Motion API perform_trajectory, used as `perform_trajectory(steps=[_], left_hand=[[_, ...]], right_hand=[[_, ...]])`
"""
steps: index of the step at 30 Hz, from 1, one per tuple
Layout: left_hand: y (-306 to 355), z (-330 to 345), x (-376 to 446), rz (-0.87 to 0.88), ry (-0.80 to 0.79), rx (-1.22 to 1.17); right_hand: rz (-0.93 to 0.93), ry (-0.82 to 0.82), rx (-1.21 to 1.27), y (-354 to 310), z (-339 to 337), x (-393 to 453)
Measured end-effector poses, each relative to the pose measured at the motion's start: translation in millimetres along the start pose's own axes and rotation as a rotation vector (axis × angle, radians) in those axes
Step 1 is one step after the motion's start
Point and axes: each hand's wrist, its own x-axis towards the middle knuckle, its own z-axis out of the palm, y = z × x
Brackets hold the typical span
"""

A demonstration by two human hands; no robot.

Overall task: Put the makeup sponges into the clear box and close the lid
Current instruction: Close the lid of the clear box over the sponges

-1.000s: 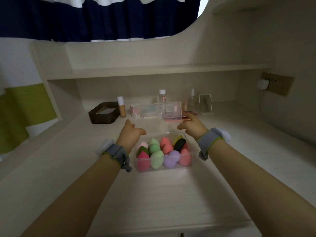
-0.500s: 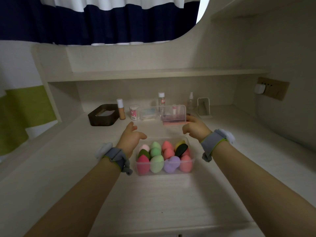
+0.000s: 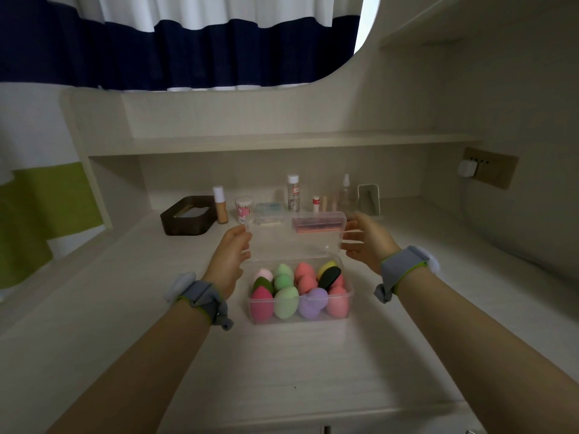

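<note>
We see the clear box (image 3: 300,314) on the desk (image 3: 282,371), packed with makeup sponges (image 3: 285,301), its lid (image 3: 294,236) upright at the box's far edge, pinched by our left hand (image 3: 230,255) and right hand (image 3: 365,242). Beyond the lid stand a dark tray (image 3: 188,216), bottles (image 3: 293,197) and a small mirror (image 3: 369,198). Seen through the lid, a reddish item behind it is blurred, and we cannot identify it.

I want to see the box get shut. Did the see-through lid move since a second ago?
Yes. The clear lid has swung up from lying back toward the bottles; it now stands over the clear box between the left hand and right hand.
</note>
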Motion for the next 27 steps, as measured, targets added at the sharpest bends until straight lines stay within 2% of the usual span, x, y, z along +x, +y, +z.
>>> perform_trajectory(steps=[3, 5, 9, 13, 17, 20, 23, 27], left_hand=[[-1, -3, -1, -0.033, -0.008, -0.054], [-2, -4, -4, -0.048, -0.026, -0.025], [-4, -5, -11, 0.033, -0.070, 0.256], [-8, -1, -17, 0.130, -0.190, 0.476], [-15, 7, -23, 0.327, -0.308, 0.692], [-18, 12, -22, 0.317, -0.350, 0.815], [-19, 10, -23, 0.266, -0.431, 1.036], [-19, 8, -24, 0.335, -0.497, 1.208]], right_hand=[[0.000, -0.021, -0.043, 2, -2, -3], [-0.013, -0.029, -0.167, 3, -3, -8], [-0.145, -0.044, -0.539, 3, 1, -14], [-0.261, -0.122, -0.962, 7, 17, -18], [-0.325, -0.295, -1.138, 15, 37, -31], [-0.309, -0.398, -1.250, 20, 39, -37], [-0.357, -0.407, -1.453, 26, 36, -39], [-0.434, -0.397, -1.588, 29, 37, -40]])
